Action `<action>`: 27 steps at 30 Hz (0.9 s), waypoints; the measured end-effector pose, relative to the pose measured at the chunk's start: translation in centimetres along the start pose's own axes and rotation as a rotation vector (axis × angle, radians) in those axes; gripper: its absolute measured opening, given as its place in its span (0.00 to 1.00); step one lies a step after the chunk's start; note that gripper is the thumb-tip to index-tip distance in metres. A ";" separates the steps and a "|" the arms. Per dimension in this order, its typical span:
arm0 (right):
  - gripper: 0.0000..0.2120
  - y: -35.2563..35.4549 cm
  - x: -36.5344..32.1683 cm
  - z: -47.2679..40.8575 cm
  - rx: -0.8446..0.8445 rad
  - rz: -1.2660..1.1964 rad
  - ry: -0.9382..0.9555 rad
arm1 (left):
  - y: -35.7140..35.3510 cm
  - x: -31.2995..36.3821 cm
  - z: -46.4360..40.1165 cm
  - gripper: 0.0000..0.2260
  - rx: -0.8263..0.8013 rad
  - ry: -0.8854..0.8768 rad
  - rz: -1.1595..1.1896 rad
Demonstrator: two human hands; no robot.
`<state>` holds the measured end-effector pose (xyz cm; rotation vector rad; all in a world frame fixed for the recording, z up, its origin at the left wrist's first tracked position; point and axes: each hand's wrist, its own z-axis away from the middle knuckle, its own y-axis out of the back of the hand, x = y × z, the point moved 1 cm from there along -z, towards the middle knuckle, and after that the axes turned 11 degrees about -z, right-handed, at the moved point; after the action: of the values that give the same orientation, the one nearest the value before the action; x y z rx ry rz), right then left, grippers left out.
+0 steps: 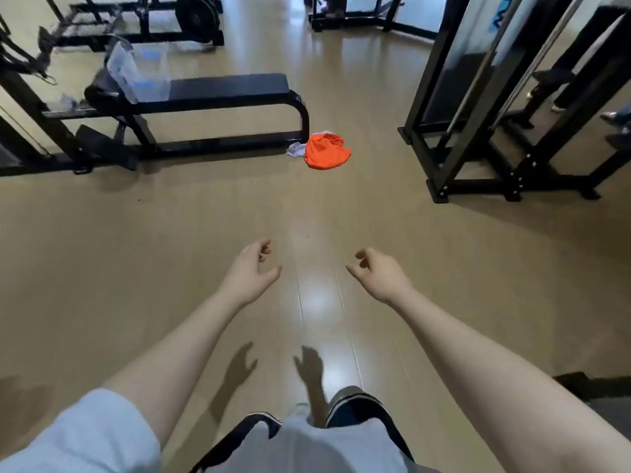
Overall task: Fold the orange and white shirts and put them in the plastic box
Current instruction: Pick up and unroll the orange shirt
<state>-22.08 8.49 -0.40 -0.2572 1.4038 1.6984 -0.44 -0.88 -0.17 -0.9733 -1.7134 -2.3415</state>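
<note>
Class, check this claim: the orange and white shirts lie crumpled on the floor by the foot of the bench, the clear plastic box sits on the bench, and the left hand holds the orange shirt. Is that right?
Not quite. The head view shows the left hand empty, like the right hand, both well short of the shirts. The orange shirt and white shirt do lie crumpled on the floor by the bench foot, and the plastic box sits on the bench.

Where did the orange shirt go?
The orange shirt lies crumpled on the floor, up the middle of the head view, beside the white shirt at the foot of the black bench, well beyond both empty hands.
</note>
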 end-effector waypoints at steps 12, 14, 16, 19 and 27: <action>0.19 14.0 -1.7 -37.9 0.055 -0.005 -0.031 | 1.4 6.5 -39.0 0.24 -0.074 -0.040 0.046; 0.19 16.1 -3.0 -43.5 0.026 0.002 -0.031 | 2.4 6.9 -44.7 0.24 -0.097 -0.004 0.034; 0.19 17.8 -4.5 -48.8 -0.004 0.012 -0.022 | 3.5 7.2 -49.8 0.23 -0.092 0.031 0.055; 0.18 19.8 -6.5 -56.7 -0.033 0.013 0.007 | 4.8 7.2 -57.2 0.21 -0.083 0.115 0.142; 0.13 21.7 -8.3 -80.5 -0.106 0.031 0.075 | 3.8 4.9 -81.4 0.20 -0.103 0.192 0.166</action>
<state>-62.23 -64.71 -7.22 -0.3634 1.3799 1.8084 -38.60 -72.60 -8.45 -0.8376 -1.3999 -2.3489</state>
